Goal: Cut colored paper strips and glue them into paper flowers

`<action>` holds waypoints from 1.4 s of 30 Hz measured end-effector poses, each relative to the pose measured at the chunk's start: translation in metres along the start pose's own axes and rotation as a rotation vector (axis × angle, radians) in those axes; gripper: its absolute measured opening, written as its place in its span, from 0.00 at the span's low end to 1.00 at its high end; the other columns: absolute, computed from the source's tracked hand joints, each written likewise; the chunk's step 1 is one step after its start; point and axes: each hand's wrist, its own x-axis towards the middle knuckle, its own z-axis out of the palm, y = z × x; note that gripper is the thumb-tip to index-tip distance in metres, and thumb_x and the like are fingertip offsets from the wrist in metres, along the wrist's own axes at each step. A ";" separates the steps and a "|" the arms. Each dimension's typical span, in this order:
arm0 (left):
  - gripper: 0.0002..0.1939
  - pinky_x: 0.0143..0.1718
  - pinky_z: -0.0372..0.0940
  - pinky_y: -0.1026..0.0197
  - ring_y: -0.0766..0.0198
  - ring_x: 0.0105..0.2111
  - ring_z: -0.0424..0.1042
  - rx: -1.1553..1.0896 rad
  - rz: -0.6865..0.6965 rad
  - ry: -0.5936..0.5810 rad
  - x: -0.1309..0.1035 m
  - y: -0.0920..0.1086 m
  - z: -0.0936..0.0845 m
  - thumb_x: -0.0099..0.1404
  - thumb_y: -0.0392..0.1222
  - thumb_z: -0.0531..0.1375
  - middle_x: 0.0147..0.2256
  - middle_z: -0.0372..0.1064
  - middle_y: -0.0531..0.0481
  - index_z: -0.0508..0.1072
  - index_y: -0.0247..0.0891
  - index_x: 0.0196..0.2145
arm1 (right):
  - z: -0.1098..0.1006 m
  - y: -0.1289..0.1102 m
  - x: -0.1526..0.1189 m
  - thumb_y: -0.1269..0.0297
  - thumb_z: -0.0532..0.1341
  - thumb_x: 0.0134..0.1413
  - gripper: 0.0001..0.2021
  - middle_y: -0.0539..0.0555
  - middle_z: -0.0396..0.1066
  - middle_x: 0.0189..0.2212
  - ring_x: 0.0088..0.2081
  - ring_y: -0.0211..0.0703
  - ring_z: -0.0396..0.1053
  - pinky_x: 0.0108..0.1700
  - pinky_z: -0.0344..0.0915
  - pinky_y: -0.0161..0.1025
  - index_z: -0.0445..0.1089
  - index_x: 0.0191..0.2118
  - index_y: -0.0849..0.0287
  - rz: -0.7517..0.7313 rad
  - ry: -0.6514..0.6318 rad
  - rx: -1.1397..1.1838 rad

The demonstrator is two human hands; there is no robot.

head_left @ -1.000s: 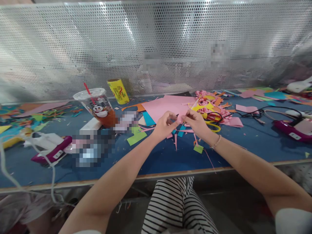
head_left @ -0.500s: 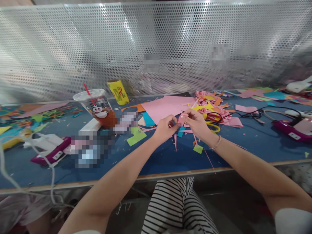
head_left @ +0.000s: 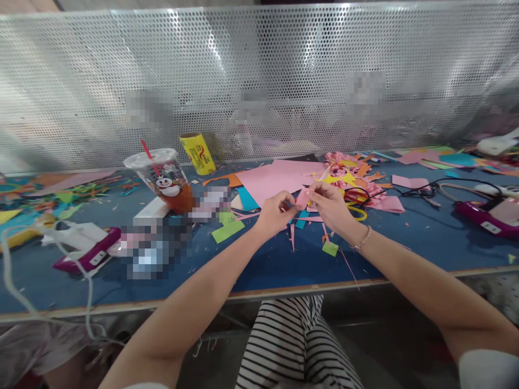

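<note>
A small piece of pink paper (head_left: 302,196) is held up between my two hands over the blue table. My left hand (head_left: 277,213) pinches its lower left side with thumb and fingers. On the other side my right hand (head_left: 329,205) has its fingertips closed at the paper's right edge. Beyond them lies a large pink sheet (head_left: 271,178). Partly behind my right hand are yellow-handled scissors (head_left: 357,212), and a pile of crumpled pink paper pieces (head_left: 343,159) lies further back. Pink strips and a green scrap (head_left: 330,248) are scattered below the hands.
A lidded drink cup (head_left: 166,181) with a red straw stands left, near a yellow cardboard tube (head_left: 197,154). Purple tools with cords lie at the left (head_left: 87,254) and right (head_left: 486,219). A perforated metal panel (head_left: 284,70) closes off the back.
My right fingers have shifted slightly on the pink paper, and more of the paper shows between the hands. My left hand stays almost where it was.
</note>
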 end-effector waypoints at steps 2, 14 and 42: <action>0.11 0.23 0.58 0.67 0.72 0.20 0.63 -0.033 -0.006 -0.001 0.001 -0.002 0.000 0.53 0.44 0.61 0.21 0.64 0.55 0.63 0.37 0.26 | 0.001 -0.001 0.001 0.53 0.64 0.43 0.15 0.46 0.58 0.23 0.23 0.33 0.58 0.26 0.58 0.34 0.60 0.29 0.57 0.012 0.023 0.027; 0.14 0.20 0.59 0.68 0.72 0.18 0.64 -0.207 -0.110 0.133 0.013 -0.020 -0.012 0.50 0.47 0.62 0.21 0.64 0.56 0.63 0.37 0.27 | -0.088 0.011 0.020 0.40 0.58 0.44 0.30 0.64 0.63 0.45 0.49 0.58 0.59 0.52 0.54 0.53 0.67 0.44 0.61 -0.016 -0.130 -1.390; 0.10 0.25 0.59 0.67 0.70 0.23 0.65 -0.013 -0.076 0.057 0.014 -0.030 -0.015 0.48 0.44 0.62 0.22 0.65 0.53 0.66 0.35 0.23 | -0.071 -0.016 0.016 0.49 0.52 0.53 0.25 0.66 0.61 0.45 0.47 0.56 0.61 0.41 0.62 0.45 0.56 0.50 0.64 -0.323 0.297 -1.384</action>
